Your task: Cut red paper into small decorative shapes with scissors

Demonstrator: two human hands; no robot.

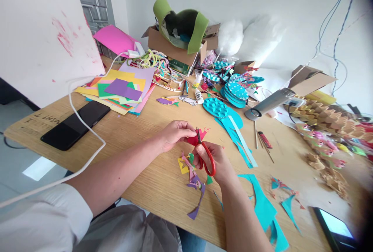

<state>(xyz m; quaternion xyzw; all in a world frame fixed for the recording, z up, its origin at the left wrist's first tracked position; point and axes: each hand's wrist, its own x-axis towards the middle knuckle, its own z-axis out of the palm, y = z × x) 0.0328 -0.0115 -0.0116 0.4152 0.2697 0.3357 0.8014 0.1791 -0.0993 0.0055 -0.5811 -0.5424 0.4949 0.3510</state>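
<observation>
My left hand pinches a small piece of red paper with jagged points, held just above the wooden table. My right hand grips red-handled scissors, whose blades point up into the red paper. Below the hands lies a small heap of paper scraps in purple, yellow, green and pink.
A black phone and a white cable lie at left beside a stack of coloured paper. Teal paper shapes, glue bottles, a grey tube and cardboard boxes crowd the back. Another screen sits at bottom right.
</observation>
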